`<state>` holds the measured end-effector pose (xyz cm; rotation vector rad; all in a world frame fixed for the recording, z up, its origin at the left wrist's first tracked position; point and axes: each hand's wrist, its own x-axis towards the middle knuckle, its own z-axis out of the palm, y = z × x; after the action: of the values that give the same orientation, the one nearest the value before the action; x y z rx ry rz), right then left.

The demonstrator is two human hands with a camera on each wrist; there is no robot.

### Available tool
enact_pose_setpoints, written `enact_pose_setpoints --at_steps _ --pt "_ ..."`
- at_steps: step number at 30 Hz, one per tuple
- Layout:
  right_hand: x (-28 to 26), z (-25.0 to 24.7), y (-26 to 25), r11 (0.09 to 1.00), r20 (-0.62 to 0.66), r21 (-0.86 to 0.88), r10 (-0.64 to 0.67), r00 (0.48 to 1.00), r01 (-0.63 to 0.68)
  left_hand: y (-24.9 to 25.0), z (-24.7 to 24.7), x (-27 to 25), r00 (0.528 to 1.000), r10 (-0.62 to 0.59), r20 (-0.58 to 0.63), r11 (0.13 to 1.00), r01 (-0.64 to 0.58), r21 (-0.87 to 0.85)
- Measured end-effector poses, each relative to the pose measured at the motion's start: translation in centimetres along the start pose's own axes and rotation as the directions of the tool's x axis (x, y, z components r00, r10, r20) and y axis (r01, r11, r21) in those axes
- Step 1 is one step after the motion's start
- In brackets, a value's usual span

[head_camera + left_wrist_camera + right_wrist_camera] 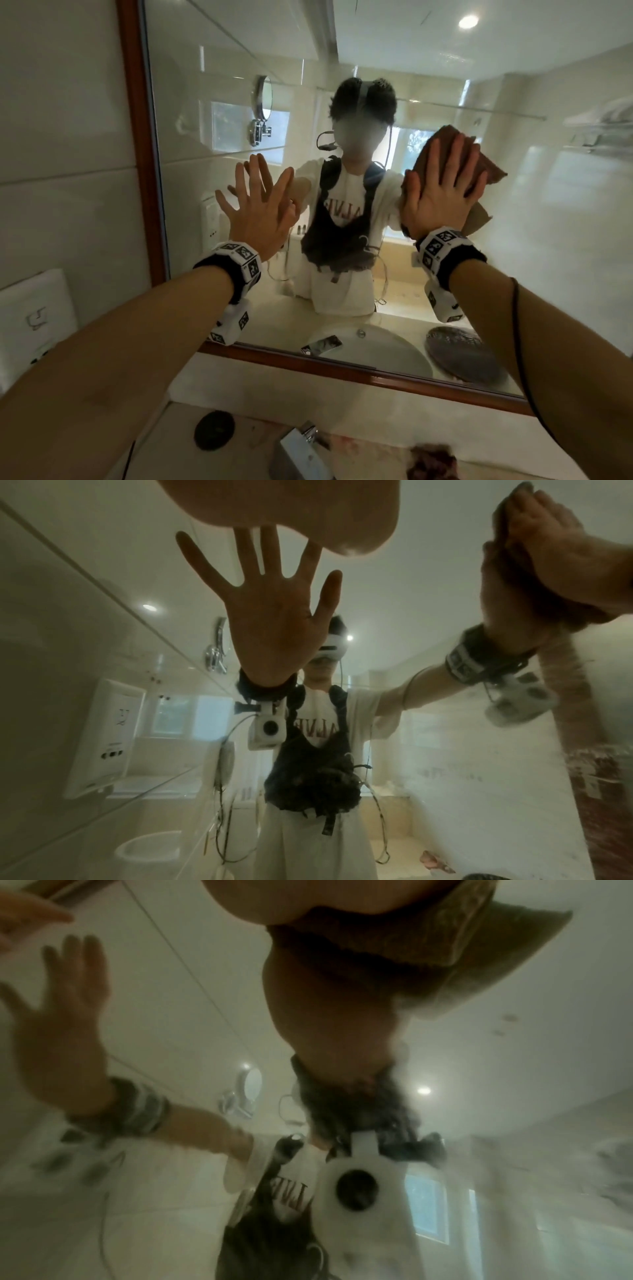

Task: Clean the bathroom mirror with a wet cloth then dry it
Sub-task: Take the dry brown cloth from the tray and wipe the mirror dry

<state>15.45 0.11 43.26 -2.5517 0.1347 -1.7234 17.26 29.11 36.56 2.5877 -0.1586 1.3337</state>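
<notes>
The bathroom mirror [565,240], set in a brown wooden frame [137,137], fills the head view. My right hand [442,195] lies flat on a brown cloth [489,164] and presses it against the glass at centre right, fingers straight. The cloth [411,942] bunches under the palm in the right wrist view. My left hand [260,205] touches the glass at centre left with its fingers spread and holds nothing. In the left wrist view my left palm [274,504] meets its own reflection, and the right hand [541,539] with the cloth is at the upper right.
The glass to the right looks hazy and streaked. Below the mirror is a pale counter with a chrome faucet [301,445], a dark round dish [214,430] and another reddish-brown cloth [431,462]. A white box [34,318] hangs on the tiled wall at left.
</notes>
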Motion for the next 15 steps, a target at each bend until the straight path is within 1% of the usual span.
enact_pose_setpoints --at_steps 2,4,7,10,12,15 --pt "1.1 0.0 -1.4 0.999 -0.022 0.011 0.041 0.999 -0.041 -1.1 -0.1 0.1 1.0 -0.03 0.003 1.0 0.03 0.007" --pt "1.7 0.1 -3.0 0.999 -0.042 0.016 0.031 0.999 -0.03 -2.2 -0.2 0.0 0.998 -0.061 0.015 0.998 0.06 0.027" --pt "1.7 0.6 -6.0 0.997 -0.036 0.038 -0.067 0.997 0.068 -3.8 -0.2 -0.5 0.995 -0.098 0.033 0.994 0.096 0.056" --pt "0.6 1.4 -9.7 0.983 -0.006 0.05 -0.177 0.984 0.177 -5.7 -0.3 -1.3 0.993 -0.113 0.032 0.993 0.112 0.031" --pt "-0.6 2.2 -12.3 0.961 0.021 0.048 -0.273 0.962 0.272 -7.1 -0.4 -2.0 0.992 -0.12 0.025 0.992 0.119 0.028" --pt "-2.7 3.5 -16.2 0.912 0.061 0.065 -0.408 0.911 0.404 -9.1 -0.7 -3.2 0.986 -0.157 0.057 0.988 0.156 0.01"
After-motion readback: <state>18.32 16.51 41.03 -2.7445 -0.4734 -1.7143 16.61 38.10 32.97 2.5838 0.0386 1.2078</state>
